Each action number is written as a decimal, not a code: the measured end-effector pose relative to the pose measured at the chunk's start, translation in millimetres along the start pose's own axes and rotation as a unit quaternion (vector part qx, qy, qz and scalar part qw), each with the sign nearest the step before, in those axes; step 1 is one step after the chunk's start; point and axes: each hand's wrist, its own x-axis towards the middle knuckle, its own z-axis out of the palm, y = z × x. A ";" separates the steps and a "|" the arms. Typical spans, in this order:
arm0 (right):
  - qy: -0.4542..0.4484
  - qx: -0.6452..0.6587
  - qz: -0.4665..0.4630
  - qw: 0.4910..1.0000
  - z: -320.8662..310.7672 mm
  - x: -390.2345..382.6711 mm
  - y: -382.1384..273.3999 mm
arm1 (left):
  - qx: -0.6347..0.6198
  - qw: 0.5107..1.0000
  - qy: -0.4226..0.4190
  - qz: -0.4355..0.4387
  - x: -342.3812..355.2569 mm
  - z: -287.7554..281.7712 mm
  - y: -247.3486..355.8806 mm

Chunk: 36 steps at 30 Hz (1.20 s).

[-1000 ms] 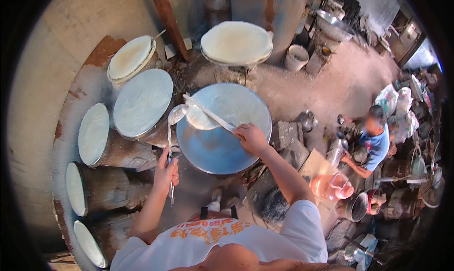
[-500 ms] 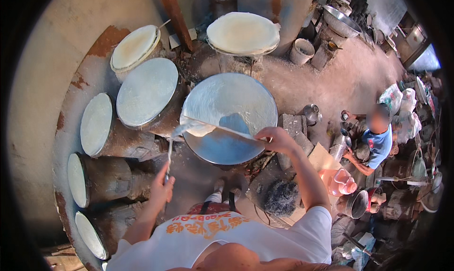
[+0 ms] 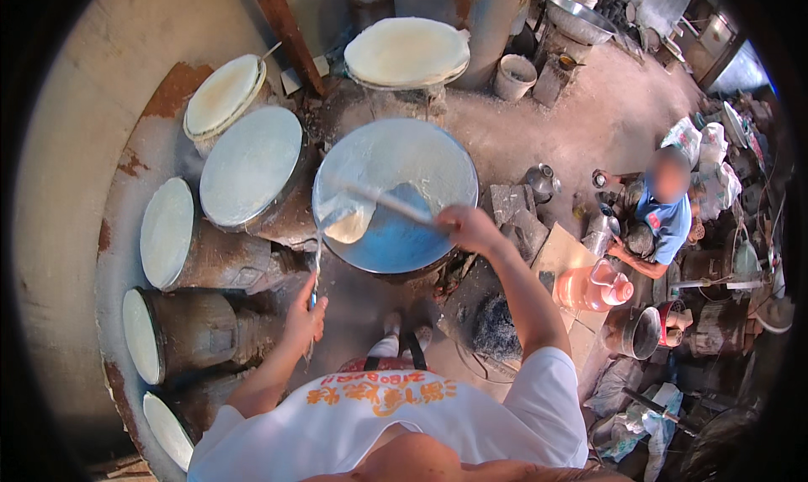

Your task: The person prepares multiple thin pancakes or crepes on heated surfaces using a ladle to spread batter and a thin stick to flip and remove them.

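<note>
A wide round metal pan (image 3: 396,145) stands before me, its inside coated whitish, with bare bluish metal in the lower part. My right hand (image 3: 465,227) is closed on the end of a long thin stick (image 3: 404,207) that slants across the pan; its far end is smeared by motion. Low on the pan's left side shows a cream-coloured mass (image 3: 349,227); I cannot tell whether it is loose or on a tool. Beside the pan, my left hand (image 3: 305,318) grips a thin-handled tool (image 3: 317,267) crusted with white. Its upper end reaches the pan's left rim.
Several drum-like stoves with round whitish tops (image 3: 251,166) curve along the left. A stack of pale round sheets (image 3: 406,51) stands behind the pan. At right, a person in blue (image 3: 669,221) sits near a pinkish jug (image 3: 593,287) and metal pots (image 3: 633,332). Stone blocks (image 3: 513,209) adjoin the pan.
The stick in my right hand has lifted and blurred. The tool in my left hand stands more upright at the rim. More bare bluish metal shows, and the whole view has shifted slightly.
</note>
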 end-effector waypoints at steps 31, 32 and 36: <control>0.430 0.635 0.210 0.606 392.9 20.0 -233.2 | -0.315 0.882 -0.308 0.170 -14.8 -236.3 66.7; 0.465 0.629 0.215 0.585 381.2 21.4 -234.2 | -0.298 0.887 -0.306 0.177 -15.6 -235.0 66.7; 0.536 0.510 0.188 0.646 344.5 20.5 -202.3 | -0.260 0.893 -0.321 0.177 -19.0 -234.4 52.9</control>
